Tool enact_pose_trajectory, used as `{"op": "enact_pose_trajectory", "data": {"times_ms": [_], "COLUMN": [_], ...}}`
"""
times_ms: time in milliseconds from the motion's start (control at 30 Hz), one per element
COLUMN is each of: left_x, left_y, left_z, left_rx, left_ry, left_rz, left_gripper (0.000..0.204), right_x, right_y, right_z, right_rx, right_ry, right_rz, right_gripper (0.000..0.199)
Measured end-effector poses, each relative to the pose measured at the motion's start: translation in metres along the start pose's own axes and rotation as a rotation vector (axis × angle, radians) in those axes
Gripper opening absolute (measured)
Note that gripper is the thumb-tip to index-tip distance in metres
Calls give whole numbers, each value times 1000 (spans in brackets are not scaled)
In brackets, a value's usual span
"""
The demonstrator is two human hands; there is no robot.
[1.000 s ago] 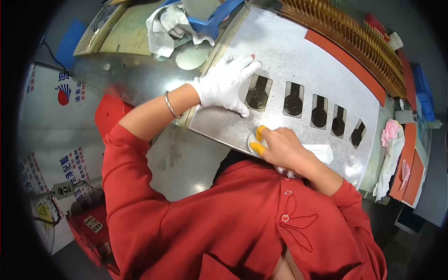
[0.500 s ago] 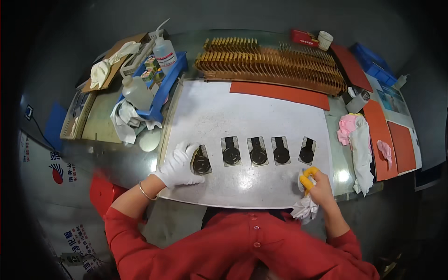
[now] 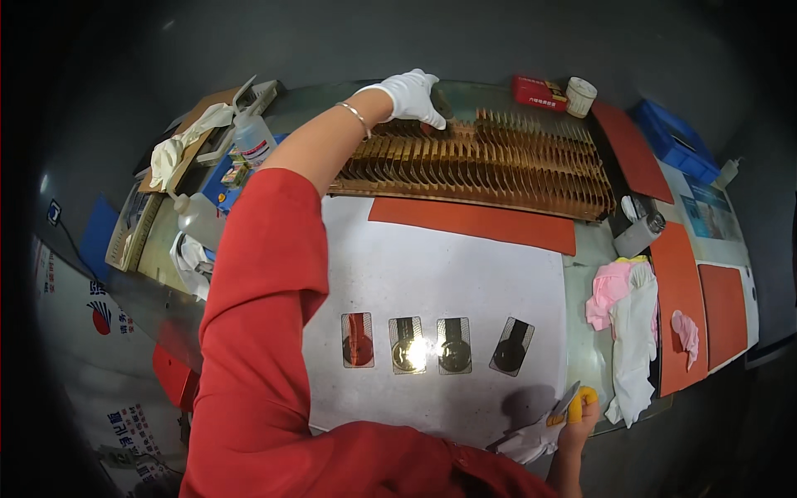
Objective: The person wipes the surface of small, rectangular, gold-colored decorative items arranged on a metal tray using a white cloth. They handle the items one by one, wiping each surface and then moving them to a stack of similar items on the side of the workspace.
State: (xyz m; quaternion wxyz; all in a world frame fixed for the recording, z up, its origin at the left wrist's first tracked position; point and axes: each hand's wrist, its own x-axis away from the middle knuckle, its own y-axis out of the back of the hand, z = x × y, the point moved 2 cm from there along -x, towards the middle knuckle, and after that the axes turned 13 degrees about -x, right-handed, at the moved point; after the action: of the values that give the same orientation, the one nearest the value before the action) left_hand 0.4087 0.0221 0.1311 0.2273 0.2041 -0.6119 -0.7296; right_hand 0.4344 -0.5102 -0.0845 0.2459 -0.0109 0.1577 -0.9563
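Plate rack (image 3: 465, 189): edge-only contact advisable; work parallel to the standing plates (image 3: 515, 158) to avoid scraping.
Left gloved hand (image 3: 411, 95): at rack's 11 o'clock; whether it pinches a plate cannot be told.
Right hand (image 3: 579, 412): closed on white cloth (image 3: 531, 441).
Patterned plates (image 3: 454, 355): four, flat, rack's 6 o'clock; glossy, rectangular, mesh-edged.

Four thin rectangular plates (image 3: 454, 357) lie flat in a row on the white sheet (image 3: 448, 274). Each bears a dark round-and-stem shape; the rightmost is rotated. The brown rack (image 3: 473, 170) beyond has rows of upright fins. The right hand (image 3: 584, 407) grips a white cloth (image 3: 531, 441).
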Motion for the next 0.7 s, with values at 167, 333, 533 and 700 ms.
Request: {"op": "enact_pose_trajectory", "data": {"times_ms": [167, 333, 533, 700], "left_x": [-76, -105, -34, 0], "left_y": [-33, -55, 0, 8], "left_z": [-41, -54, -97, -78], "left_rx": [-153, -156, 319, -168], "left_ry": [-145, -251, -224, -146], "left_rz": [101, 221, 528, -89], "left_gripper": [101, 96, 88, 82], "right_x": [2, 7, 10, 0], "right_y": [4, 5, 16, 3], "right_z": [6, 10, 9, 14], "right_rx": [-7, 120, 55, 92], "right_ry": [-64, -80, -94, -52], "right_rz": [61, 21, 59, 24], "right_gripper": [16, 15, 26, 17]}}
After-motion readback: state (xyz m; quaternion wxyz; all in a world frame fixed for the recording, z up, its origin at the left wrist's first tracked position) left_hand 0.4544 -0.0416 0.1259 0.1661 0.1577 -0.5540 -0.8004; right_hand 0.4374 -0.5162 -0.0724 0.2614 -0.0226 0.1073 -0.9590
